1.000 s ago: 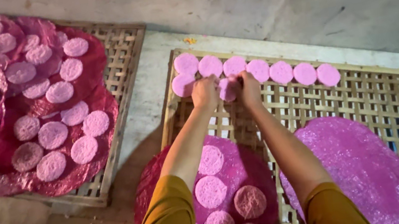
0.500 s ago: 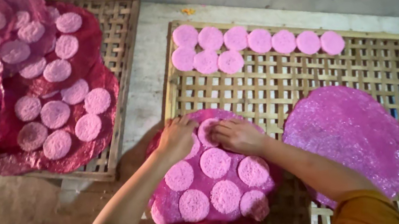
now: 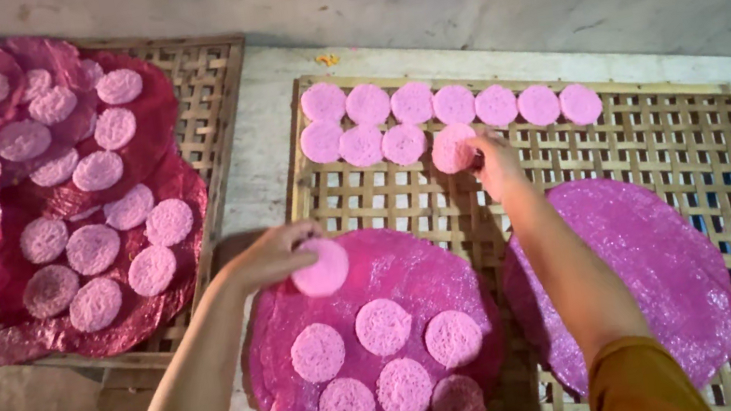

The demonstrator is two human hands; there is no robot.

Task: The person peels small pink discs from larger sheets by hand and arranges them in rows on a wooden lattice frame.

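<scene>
1. While kneeling over a bamboo lattice rack (image 3: 668, 138), a person is lifting one pink disc (image 3: 321, 269) in the left hand (image 3: 268, 255), pinched at its rim above the magenta sheet (image 3: 396, 274)
2. The right hand (image 3: 496, 165) is gripping another disc (image 3: 453, 148) beside the laid rows
3. Discs are looking thin, light, soft, probably fragile; edge holds seem best

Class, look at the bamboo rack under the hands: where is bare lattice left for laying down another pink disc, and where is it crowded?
Bare lattice lies right of the right hand, between the top row of discs and the empty pink sheet, running to the far right edge. The near sheet under the left hand is crowded with discs, as is the left rack.
</scene>
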